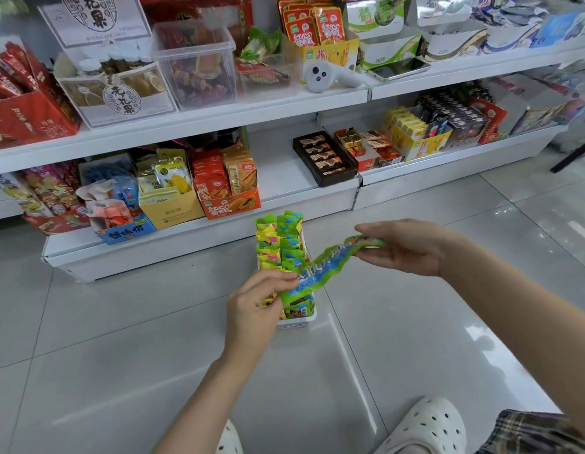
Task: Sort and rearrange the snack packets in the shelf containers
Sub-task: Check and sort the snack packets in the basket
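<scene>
A narrow white container (297,322) stands on the floor tiles, packed with several green and yellow snack packets (279,244) standing on edge. Above it a green and blue snack packet (323,267) stretches between both hands. My left hand (258,306) pinches its lower left end, just over the container's near half. My right hand (405,247) holds the upper right end between thumb and fingers, to the right of the container.
Two white shelves (219,116) run across the back, holding snack boxes, a clear plastic bin (199,63) and a white handheld device (330,78). A bare gap (278,168) lies on the lower shelf. My white clogs (428,427) are at the bottom.
</scene>
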Available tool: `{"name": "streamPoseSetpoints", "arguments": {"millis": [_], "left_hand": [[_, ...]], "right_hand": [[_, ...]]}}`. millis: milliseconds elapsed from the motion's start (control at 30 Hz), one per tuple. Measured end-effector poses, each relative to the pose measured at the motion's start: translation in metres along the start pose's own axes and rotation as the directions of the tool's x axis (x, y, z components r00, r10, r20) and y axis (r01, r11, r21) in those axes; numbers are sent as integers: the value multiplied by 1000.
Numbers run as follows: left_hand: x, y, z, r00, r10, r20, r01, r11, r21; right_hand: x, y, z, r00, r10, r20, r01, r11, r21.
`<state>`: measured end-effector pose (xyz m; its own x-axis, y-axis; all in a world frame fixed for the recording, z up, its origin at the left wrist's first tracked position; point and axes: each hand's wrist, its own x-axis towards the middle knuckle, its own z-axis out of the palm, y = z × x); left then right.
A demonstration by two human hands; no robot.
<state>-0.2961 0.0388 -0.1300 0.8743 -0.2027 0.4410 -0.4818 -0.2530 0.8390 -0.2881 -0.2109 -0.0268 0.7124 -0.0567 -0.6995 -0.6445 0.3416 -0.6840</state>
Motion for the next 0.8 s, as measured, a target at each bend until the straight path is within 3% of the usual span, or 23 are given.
{"name": "streamPoseSetpoints", "arguments": {"millis": [67,167,233,300,433,700,800], "left_hand": [[8,-18,1,995,-33,89,22,992,126],[11,-54,5,938,-302,171,238,918,317],[6,-75,12,895,-383,226,270,872,408],[4,-90,24,847,-404,347,231,866,444],[14,-108,48,734,-431,524,86,825,559],[27,-128,72,684,-461,565,-174,649,741],[18,-130,72,676,-442,590,-224,639,736]], "right_hand": [[6,-3,-8,997,-61,-45,53,987,-154],[19,-4,-25,960,-241,-145,160,892,-424],[33,1,-35,904,-382,-191,145,695,-704],[47,12,-42,869,-458,-185,85,508,-857],[70,35,-50,829,-551,-100,101,323,-941],[84,52,-47,824,-567,11,223,306,-925],[82,47,-43,826,-558,81,261,251,-932]]}}
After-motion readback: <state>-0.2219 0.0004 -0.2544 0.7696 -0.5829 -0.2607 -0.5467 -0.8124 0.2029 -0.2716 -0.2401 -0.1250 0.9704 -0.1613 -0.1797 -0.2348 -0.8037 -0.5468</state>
